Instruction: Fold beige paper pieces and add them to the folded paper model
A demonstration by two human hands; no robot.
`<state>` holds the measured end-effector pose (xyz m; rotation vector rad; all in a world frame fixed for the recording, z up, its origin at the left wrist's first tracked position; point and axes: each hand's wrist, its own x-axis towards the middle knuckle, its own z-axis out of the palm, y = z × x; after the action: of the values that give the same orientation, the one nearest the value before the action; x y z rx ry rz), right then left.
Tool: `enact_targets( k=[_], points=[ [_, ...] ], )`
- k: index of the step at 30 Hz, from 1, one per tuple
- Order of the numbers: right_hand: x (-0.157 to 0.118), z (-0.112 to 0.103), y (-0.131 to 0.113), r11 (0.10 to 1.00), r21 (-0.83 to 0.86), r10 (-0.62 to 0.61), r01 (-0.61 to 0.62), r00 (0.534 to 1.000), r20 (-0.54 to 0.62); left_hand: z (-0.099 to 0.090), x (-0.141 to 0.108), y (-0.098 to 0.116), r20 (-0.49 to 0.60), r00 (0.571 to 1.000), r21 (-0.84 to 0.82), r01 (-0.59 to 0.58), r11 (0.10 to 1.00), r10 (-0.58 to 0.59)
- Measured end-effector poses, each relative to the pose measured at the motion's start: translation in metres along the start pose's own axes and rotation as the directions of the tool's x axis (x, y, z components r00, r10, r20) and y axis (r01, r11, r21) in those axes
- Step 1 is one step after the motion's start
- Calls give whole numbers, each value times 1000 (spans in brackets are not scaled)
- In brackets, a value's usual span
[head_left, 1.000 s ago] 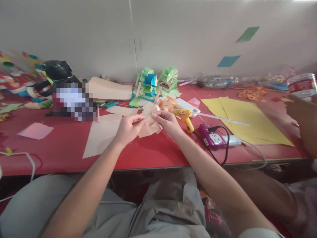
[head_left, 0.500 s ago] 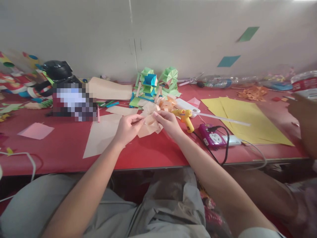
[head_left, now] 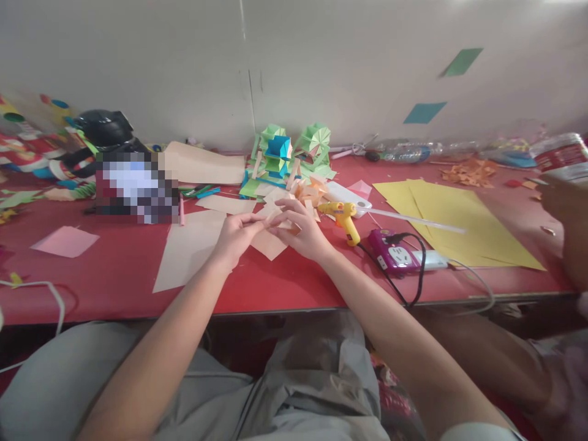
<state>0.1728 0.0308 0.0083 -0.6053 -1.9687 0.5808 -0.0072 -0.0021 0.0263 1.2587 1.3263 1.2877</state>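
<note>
Over the front middle of the red table, my left hand (head_left: 237,240) is closed, thumb and fingers pinching a piece of beige paper. My right hand (head_left: 302,231) meets it from the right with bent fingers, gripping the same paper, which the fingers largely hide. A flat beige sheet (head_left: 270,245) shows below and between the hands. Just beyond them lie loose beige pieces and a peach folded-paper cluster (head_left: 311,191). A yellow hot glue gun (head_left: 342,219) with a long clear glue stick lies right of my right hand.
A purple power strip (head_left: 395,252) with a black cable sits near the front edge. Yellow sheets (head_left: 459,226) lie to the right. Green and blue paper models (head_left: 279,156) stand at the back. At far right, another person's hand (head_left: 563,214) is near a bottle (head_left: 560,158).
My right hand has shifted slightly left, its fingers now raised and arched over the paper. The beige paper between my hands has turned and is more covered. The other person's bottle has tilted and moved left.
</note>
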Motion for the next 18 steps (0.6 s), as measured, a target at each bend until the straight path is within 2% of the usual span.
enact_targets(
  k=[8, 13, 18],
  points=[
    [0, -1, -4, 999, 36, 25, -25, 1000, 9, -2, 1, -3, 87, 991, -155, 110, 982, -98],
    [-1, 0, -1, 998, 45, 53, -52, 999, -2, -5, 1, -4, 178, 975, -234, 170, 957, -130],
    [-1, 0, 1, 997, 36, 61, -61, 998, 9, -4, 1, -3, 162, 978, -231, 164, 959, -128]
  ],
)
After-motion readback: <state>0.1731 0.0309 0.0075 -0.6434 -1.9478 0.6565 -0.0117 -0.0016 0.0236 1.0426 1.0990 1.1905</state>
